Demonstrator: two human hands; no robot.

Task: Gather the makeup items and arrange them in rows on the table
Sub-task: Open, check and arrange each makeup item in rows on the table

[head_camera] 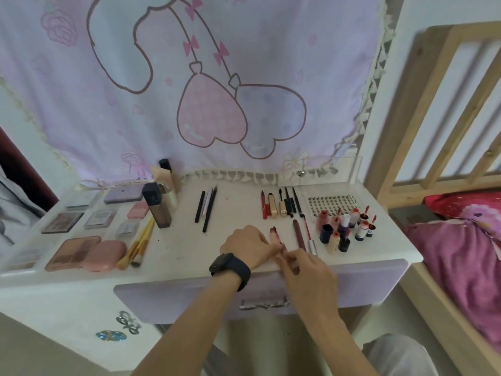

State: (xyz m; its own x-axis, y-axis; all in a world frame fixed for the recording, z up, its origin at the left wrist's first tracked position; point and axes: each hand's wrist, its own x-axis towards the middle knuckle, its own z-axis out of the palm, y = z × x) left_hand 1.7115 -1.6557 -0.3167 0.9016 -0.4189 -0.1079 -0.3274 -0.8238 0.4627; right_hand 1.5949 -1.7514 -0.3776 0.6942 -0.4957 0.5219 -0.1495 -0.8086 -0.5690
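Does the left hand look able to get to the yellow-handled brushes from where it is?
Probably yes: only bare tabletop lies between the left hand and the yellow-handled brushes. But its fingers seem to pinch a slim pink tube, which it should set down first.

1. Eyeshadow palettes [72,253] and flat compacts [100,218] lie in rows at the left of the table [189,248], with a pink case [104,255] beside them
2. Yellow-handled brushes [137,244] lie slanted together near upright foundation bottles [157,206]
3. Three dark pencils [206,208] lie side by side mid-table
4. Gold lipsticks [272,206] and thin liners [291,204] form a row further right
5. Small bottles [344,229] stand clustered at the far right
6. A pink lip tube [274,236] lies near the front edge, pinched by the left hand [248,245] and right hand [306,267]
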